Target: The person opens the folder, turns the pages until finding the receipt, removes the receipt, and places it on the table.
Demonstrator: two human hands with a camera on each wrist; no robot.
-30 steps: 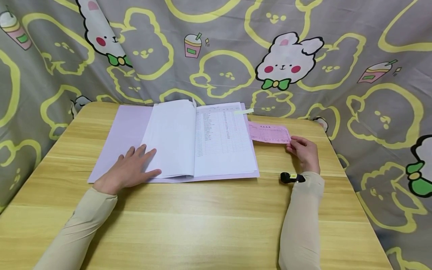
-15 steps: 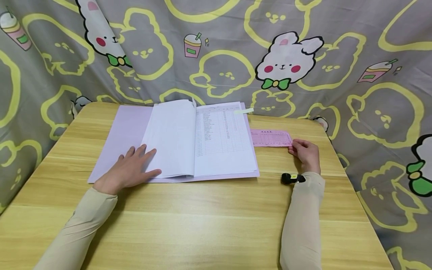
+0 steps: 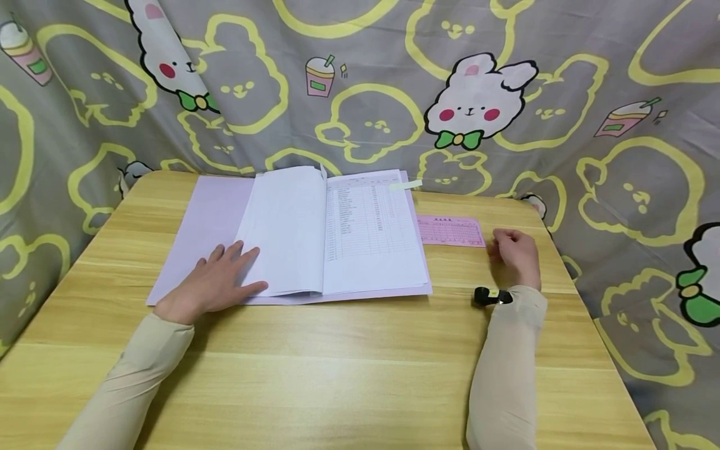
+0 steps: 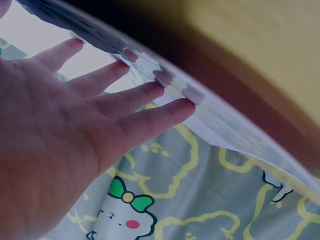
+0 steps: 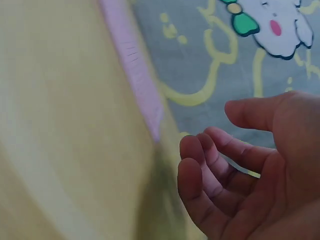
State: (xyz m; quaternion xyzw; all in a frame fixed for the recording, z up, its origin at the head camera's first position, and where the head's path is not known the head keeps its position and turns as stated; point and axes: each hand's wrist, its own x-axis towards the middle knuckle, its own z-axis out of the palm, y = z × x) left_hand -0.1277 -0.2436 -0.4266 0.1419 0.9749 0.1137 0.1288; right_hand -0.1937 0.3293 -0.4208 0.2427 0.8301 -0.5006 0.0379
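A lavender folder point(image 3: 216, 206) lies spread on the table with white papers clipped in it. A turned-over sheet point(image 3: 287, 231) covers its left part, and a printed table page point(image 3: 374, 262) faces up on the right. My left hand point(image 3: 216, 281) rests on the folder's lower left, fingers spread and fairly straight, their tips touching the papers in the left wrist view. A pink printed slip point(image 3: 452, 231) sticks out from under the folder's right side; its left end is hidden. Just right of it is my right hand point(image 3: 516, 253), fingers loosely bent, apart from the slip and holding nothing point(image 5: 250, 175).
A pale green sticky tab point(image 3: 406, 185) juts from the page's upper right edge. The wooden table point(image 3: 315, 375) stretches toward me. Behind and beside it hangs a grey curtain point(image 3: 371, 62) with cartoon prints. A black device point(image 3: 486, 296) sits on my right wrist.
The pink slip has shifted slightly toward me and now lies flat. My right hand has let go of its right end and drawn back to the right. My left hand has stayed in place.
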